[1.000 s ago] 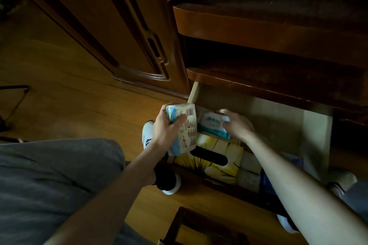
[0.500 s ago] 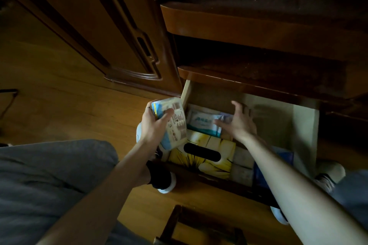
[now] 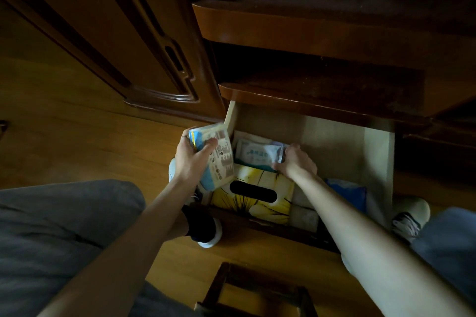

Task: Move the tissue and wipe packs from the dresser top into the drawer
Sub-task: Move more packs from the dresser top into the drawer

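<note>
The bottom drawer (image 3: 378,162) of the dark wooden dresser stands pulled out, with pale inner walls. My left hand (image 3: 192,159) grips a blue and white tissue pack (image 3: 219,159) upright at the drawer's left edge. My right hand (image 3: 296,162) is down inside the drawer, fingers closed on the right end of a white wipe pack (image 3: 257,154) that lies near the back left. A yellow tissue box (image 3: 257,195) with a dark oval slot sits in front of it. A blue pack (image 3: 347,193) lies at the front right.
A shelf ledge (image 3: 322,95) of the dresser overhangs the back of the drawer. A cabinet door (image 3: 103,41) stands to the left. My shoes (image 3: 208,231) rest on the wooden floor beside the drawer front. A small wooden stool (image 3: 252,291) is at the bottom.
My right hand had opened and lifted off the wipe pack half a second ago; now it is back down, closed on the pack's right end. My left hand has barely moved with the tissue pack.
</note>
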Demonstrator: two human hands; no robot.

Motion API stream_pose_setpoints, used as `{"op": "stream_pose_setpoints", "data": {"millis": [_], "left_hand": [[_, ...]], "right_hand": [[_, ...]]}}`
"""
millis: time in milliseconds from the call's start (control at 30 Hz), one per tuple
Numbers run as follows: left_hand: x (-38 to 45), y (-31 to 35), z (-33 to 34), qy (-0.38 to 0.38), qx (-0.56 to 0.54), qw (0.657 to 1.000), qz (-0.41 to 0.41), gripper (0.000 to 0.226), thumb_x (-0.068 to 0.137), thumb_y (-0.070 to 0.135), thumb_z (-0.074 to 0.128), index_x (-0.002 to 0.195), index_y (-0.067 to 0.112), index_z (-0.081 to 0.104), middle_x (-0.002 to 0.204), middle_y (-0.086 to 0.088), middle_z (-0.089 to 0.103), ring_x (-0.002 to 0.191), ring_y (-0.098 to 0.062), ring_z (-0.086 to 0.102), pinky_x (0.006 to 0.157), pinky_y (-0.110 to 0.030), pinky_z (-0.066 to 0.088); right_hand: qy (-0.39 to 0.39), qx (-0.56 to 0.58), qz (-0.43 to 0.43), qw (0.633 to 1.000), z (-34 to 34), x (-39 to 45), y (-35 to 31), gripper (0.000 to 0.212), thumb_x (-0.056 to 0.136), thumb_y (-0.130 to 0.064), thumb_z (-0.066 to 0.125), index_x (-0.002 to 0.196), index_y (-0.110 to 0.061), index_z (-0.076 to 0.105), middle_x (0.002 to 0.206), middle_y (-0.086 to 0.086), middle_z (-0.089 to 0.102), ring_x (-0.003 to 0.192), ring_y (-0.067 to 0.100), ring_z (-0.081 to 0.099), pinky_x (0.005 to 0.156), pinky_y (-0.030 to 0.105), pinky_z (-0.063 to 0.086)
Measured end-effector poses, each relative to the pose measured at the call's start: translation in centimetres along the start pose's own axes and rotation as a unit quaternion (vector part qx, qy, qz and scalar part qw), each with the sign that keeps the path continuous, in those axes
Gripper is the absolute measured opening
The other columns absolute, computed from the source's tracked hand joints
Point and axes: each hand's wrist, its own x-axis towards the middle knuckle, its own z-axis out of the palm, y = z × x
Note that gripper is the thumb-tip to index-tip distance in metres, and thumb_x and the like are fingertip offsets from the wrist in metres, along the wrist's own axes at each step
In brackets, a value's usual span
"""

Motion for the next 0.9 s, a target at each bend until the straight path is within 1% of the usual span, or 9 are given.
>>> {"op": "stream_pose_setpoints", "data": {"millis": [100,233,300,367,467,600,700,833,900], "left_hand": [[0.1,-0.2,-0.1,0.009,0.011,1.0,-0.003,0.03,0.086,0.021,0.078,0.108,0.019,0.058,0.097,0.0,0.075,0.087,-0.014,0.075,0.074,-0.039,0.063],[0.1,-0.1,0.2,0.005,0.019,1.0,-0.001,0.029,0.085,0.024,0.079,0.104,0.024,0.057,0.089,0.01,0.076,0.082,-0.008,0.075,0.066,-0.03,0.062],[0.1,-0.2,0.1,0.001,0.021,1.0,0.002,0.031,0.085,0.025,0.079,0.106,0.025,0.057,0.09,0.014,0.075,0.082,-0.006,0.075,0.067,-0.03,0.062],[0.2,-0.3,0.0,0.001,0.018,1.0,-0.002,0.033,0.084,0.026,0.079,0.108,0.025,0.057,0.091,0.012,0.076,0.084,-0.008,0.075,0.069,-0.034,0.063],[0.3,-0.5,-0.2,0.007,0.025,1.0,-0.015,0.035,0.082,0.034,0.079,0.108,0.027,0.057,0.093,0.013,0.076,0.087,-0.012,0.076,0.071,-0.04,0.063],[0.5,-0.6,-0.2,0.007,0.033,0.999,-0.015,0.033,0.079,0.039,0.078,0.104,0.033,0.057,0.093,0.014,0.076,0.084,-0.009,0.075,0.072,-0.043,0.062],[0.7,-0.6,0.0,0.005,0.027,1.0,-0.002,0.031,0.082,0.031,0.079,0.104,0.031,0.058,0.093,0.01,0.075,0.084,-0.007,0.075,0.069,-0.036,0.06],[0.9,-0.9,0.0,0.001,0.026,1.0,-0.003,0.035,0.081,0.032,0.08,0.107,0.027,0.058,0.098,0.003,0.075,0.086,-0.008,0.075,0.071,-0.036,0.061],[0.9,-0.9,0.1,-0.003,0.027,1.0,-0.004,0.033,0.082,0.031,0.08,0.107,0.028,0.058,0.096,0.005,0.075,0.086,-0.007,0.075,0.069,-0.034,0.061]], "right_hand": [[-0.004,-0.016,-0.024,1.0,0.0,0.3,0.9,0.064,0.083,-0.053,0.08,0.13,-0.021,0.05,0.121,0.003,0.069,0.106,0.027,0.069,0.075,0.035,0.052],[0.053,0.028,-0.01,0.998,0.4,0.6,1.5,0.092,0.071,-0.074,0.077,0.132,-0.017,0.039,0.108,0.0,0.062,0.091,0.025,0.064,0.065,0.033,0.044],[0.073,0.061,-0.026,0.995,0.2,1.2,1.8,0.104,0.069,-0.074,0.078,0.143,-0.018,0.032,0.126,0.008,0.062,0.104,0.028,0.064,0.073,0.035,0.047],[0.015,0.089,-0.054,0.994,-0.2,1.8,2.0,0.108,0.076,-0.072,0.074,0.157,-0.022,0.024,0.147,0.011,0.053,0.127,0.034,0.057,0.091,0.042,0.05],[-0.045,0.179,-0.066,0.981,-0.4,2.4,2.4,0.085,0.088,-0.052,0.075,0.157,-0.022,0.036,0.152,0.009,0.052,0.132,0.03,0.055,0.101,0.042,0.05],[0.002,0.217,-0.069,0.974,-0.8,3.6,2.7,0.04,0.09,-0.032,0.078,0.125,-0.022,0.061,0.123,0.001,0.064,0.106,0.02,0.061,0.077,0.031,0.046],[0.003,0.225,-0.08,0.971,-1.4,4.3,2.8,0.034,0.092,-0.032,0.076,0.122,-0.024,0.061,0.119,0.0,0.061,0.104,0.02,0.059,0.075,0.03,0.045],[0.093,0.27,-0.061,0.956,-1.8,5.0,3.9,0.019,0.096,-0.035,0.07,0.111,-0.033,0.058,0.113,-0.007,0.059,0.099,0.017,0.06,0.062,0.025,0.043],[0.116,0.279,-0.058,0.951,-1.8,5.3,4.6,0.019,0.096,-0.034,0.07,0.112,-0.029,0.061,0.113,-0.006,0.061,0.098,0.016,0.06,0.063,0.025,0.044]]}}
